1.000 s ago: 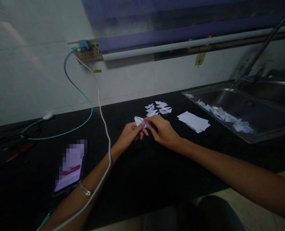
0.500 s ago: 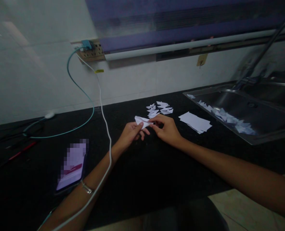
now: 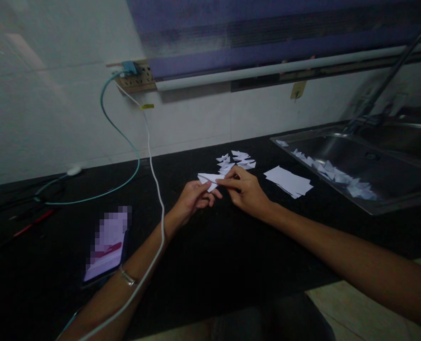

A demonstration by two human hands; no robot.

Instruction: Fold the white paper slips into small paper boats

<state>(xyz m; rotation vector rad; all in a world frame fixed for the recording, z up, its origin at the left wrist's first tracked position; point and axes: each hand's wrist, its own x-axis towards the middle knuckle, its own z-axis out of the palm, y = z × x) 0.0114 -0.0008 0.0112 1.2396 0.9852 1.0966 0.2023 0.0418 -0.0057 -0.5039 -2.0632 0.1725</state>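
A small folded piece of white paper (image 3: 209, 179) is held up between both hands above the black counter. My left hand (image 3: 195, 195) pinches its near-left side, thumb on top and the other fingers curled beneath. From the right, my right hand (image 3: 244, 189) grips the paper's right end between thumb and fingers, its index finger lying along the fold. Just behind the hands lies a group of several folded white paper pieces (image 3: 242, 156). To the right of my right hand rests a stack of flat white paper sheets (image 3: 288, 181).
More folded paper pieces line the near-left rim of the steel sink (image 3: 345, 147) at right. A phone (image 3: 107, 246) lies by my left forearm, with a red pen (image 3: 34, 222) farther left. A white cable (image 3: 155, 175) crosses over my left forearm from the wall socket (image 3: 135, 78).
My right index finger has stretched leftward along the folded paper, and the paper has turned slightly flatter. Both hands keep hold in nearly the same place.
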